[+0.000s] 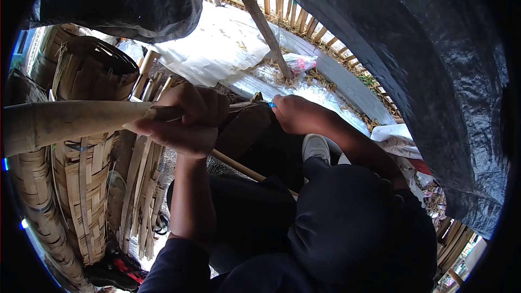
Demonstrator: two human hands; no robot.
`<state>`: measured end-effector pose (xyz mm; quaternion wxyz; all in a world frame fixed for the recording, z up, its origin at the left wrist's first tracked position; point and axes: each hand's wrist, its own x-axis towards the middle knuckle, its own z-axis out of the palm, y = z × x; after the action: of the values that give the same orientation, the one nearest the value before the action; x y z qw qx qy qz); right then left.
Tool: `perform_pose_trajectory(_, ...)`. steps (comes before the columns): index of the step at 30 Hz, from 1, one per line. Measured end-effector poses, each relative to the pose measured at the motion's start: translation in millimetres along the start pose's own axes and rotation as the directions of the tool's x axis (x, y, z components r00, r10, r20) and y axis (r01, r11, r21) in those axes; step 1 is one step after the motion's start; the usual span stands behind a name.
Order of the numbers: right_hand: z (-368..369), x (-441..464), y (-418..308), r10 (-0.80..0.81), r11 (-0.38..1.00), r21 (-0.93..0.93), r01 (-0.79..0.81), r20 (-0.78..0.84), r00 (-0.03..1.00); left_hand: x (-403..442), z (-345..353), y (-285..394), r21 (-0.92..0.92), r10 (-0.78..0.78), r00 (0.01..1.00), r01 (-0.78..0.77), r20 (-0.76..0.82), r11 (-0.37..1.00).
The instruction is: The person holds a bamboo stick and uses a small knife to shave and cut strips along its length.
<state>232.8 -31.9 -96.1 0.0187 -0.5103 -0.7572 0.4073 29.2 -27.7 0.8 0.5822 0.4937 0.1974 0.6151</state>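
A thick pale bamboo pole (87,121) comes in from the left edge and reaches my left hand (190,116). The fingers of that hand are closed around its narrow, darker end. My right hand (293,113) is a fist to the right, apart from the left one. A small blue piece (272,104) shows at its fingers, but the rest of what it holds is hidden. Between the hands runs a thin light strip (241,106), over a dark brown block (247,125). A thin stick (239,166) slants below them.
Tall woven bamboo baskets (84,195) and split bamboo strips (142,184) stand at the left. Black plastic sheeting (407,49) hangs at the upper right. A wooden post (260,21) leans in front of a bamboo fence (298,19). White sheeting (217,43) lies beyond my hands.
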Motion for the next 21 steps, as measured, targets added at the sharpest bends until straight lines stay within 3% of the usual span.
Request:
perform_pose_trajectory(4, 2.8, -13.5, -5.2, -0.059, 0.998, 0.008, 0.059, -0.019, 0.998, -4.2, -3.6, -3.5, -0.072, 0.112, 0.990, -0.118, -0.084, 0.990)
perform_pose_trajectory(6, 3.6, -24.2, -7.6, -0.087, 0.986, -0.153, 0.072, -0.094, 0.992, -9.0, 2.5, -5.6, -0.083, 0.171, 0.975, -0.184, -0.142, 0.979)
perform_pose_trajectory(8, 12.1, -16.1, -3.7, -0.116, 0.982, -0.160, 0.097, -0.112, 0.987, -14.7, 11.2, -6.0, -0.040, 0.204, 0.979, -0.205, -0.023, 0.978)
perform_pose_trajectory(11, 30.3, 3.3, 2.4, -0.164, 0.974, -0.184, 0.135, -0.153, 0.974, -12.5, 19.6, -8.7, 0.082, 0.243, 0.970, -0.241, -0.004, 0.967)
perform_pose_trajectory(12, 28.2, 4.8, -1.3, -0.188, 0.968, -0.200, 0.152, -0.173, 0.967, -8.8, 14.1, -6.4, -0.024, 0.188, 0.977, -0.191, -0.105, 0.981)
perform_pose_trajectory(13, 21.7, 0.9, -2.1, -0.188, 0.967, -0.208, 0.150, -0.175, 0.967, -8.2, 10.2, -5.0, -0.029, 0.194, 0.976, -0.198, -0.103, 0.980)
perform_pose_trajectory(15, 0.8, -11.9, -8.1, -0.222, 0.940, -0.274, 0.202, -0.043, 0.974, -7.8, 3.6, -6.0, -0.109, 0.192, 0.981, -0.193, -0.020, 0.975)
perform_pose_trajectory(16, -14.2, -16.5, -16.6, -0.167, 0.923, -0.340, 0.177, 0.059, 0.984, -10.5, 10.7, -6.0, -0.045, 0.195, 0.981, -0.196, -0.012, 0.980)
perform_pose_trajectory(17, -6.0, -12.0, -13.2, -0.165, 0.926, -0.333, 0.178, 0.065, 0.984, -13.2, 14.0, -7.6, -0.042, 0.187, 0.982, -0.188, -0.017, 0.981)
perform_pose_trajectory(19, 7.5, 0.8, -19.3, -0.225, 0.936, -0.293, 0.195, -0.071, 0.972, -13.3, 17.9, -9.4, 0.016, 0.214, 0.976, -0.214, 0.031, 0.977)
perform_pose_trajectory(20, 8.3, 1.8, -21.4, -0.152, 0.931, -0.343, 0.124, -0.055, 0.987, -11.4, 13.2, -7.2, 0.013, 0.215, 0.976, -0.215, 0.034, 0.976)
perform_pose_trajectory(21, 7.5, 0.9, -19.7, -0.151, 0.929, -0.350, 0.122, -0.057, 0.987, -8.4, 3.6, -3.5, -0.047, 0.196, 0.978, -0.200, -0.072, 0.979)
